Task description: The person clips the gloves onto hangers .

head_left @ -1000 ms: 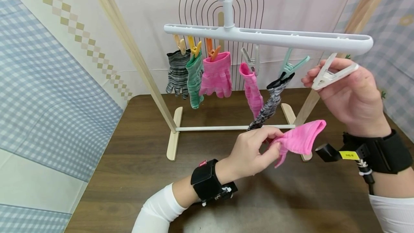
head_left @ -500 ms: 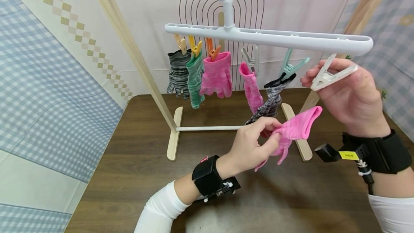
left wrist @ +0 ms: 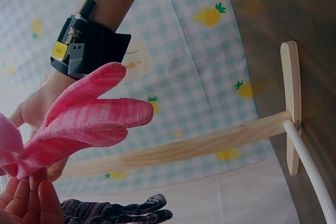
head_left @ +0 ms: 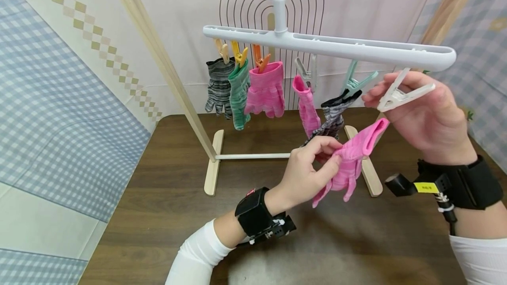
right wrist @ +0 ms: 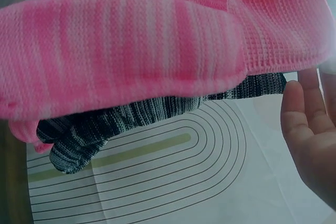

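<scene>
In the head view my left hand point(head_left: 302, 175) pinches a pink knit glove point(head_left: 350, 157) between thumb and fingers, its open cuff tilted up to the right and its fingers hanging down. My right hand point(head_left: 433, 120) holds a white clothespin point(head_left: 402, 96) under the right end of the white hanger point(head_left: 328, 44). The glove's cuff lies just below this clothespin. Close beside the left hand, a grey-black glove point(head_left: 334, 113) hangs from a mint clothespin point(head_left: 354, 82). The left wrist view shows the pink glove's fingers point(left wrist: 105, 114) sticking out past my fingertips.
Further left on the hanger, clothespins hold a pink glove point(head_left: 306, 104), another pink glove point(head_left: 267, 89), a green one point(head_left: 239, 96) and a striped grey one point(head_left: 219, 85). A wooden rack point(head_left: 170, 69) stands on the brown table point(head_left: 158, 214), its white crossbar point(head_left: 253, 156) low behind the left hand.
My left hand has turned and raised the pink glove, its cuff swinging up and left towards the white clothespin. The right hand with the clothespin has shifted slightly left.
</scene>
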`<state>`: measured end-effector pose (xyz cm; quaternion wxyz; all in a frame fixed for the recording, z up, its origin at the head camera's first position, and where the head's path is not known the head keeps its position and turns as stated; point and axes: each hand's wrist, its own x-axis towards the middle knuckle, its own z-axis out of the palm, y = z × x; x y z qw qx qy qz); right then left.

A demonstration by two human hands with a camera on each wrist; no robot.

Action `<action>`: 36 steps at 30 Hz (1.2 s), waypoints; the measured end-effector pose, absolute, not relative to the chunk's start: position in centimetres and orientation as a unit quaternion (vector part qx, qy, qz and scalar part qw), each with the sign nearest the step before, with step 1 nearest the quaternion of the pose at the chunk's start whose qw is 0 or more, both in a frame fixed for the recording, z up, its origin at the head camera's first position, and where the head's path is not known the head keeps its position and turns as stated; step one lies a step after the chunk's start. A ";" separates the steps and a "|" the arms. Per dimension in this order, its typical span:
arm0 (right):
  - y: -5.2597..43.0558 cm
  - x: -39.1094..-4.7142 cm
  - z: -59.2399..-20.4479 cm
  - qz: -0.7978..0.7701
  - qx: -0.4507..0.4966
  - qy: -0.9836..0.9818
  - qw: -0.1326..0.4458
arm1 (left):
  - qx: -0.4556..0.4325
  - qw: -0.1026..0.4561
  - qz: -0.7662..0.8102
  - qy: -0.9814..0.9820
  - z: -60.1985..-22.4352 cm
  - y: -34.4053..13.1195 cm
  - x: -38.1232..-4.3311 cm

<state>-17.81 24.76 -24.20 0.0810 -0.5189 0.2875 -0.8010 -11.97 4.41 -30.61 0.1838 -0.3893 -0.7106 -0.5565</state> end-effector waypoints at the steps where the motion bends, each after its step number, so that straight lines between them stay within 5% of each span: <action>1: 24.7 -17.8 -24.2 -0.800 -0.520 0.288 0.079 | -0.386 0.182 -0.560 -0.710 -30.6 4.4 -12.0; 36: 24.7 -18.2 -24.3 -0.850 -0.461 0.248 0.058 | -0.326 0.160 -0.599 -0.714 -30.6 6.5 -13.4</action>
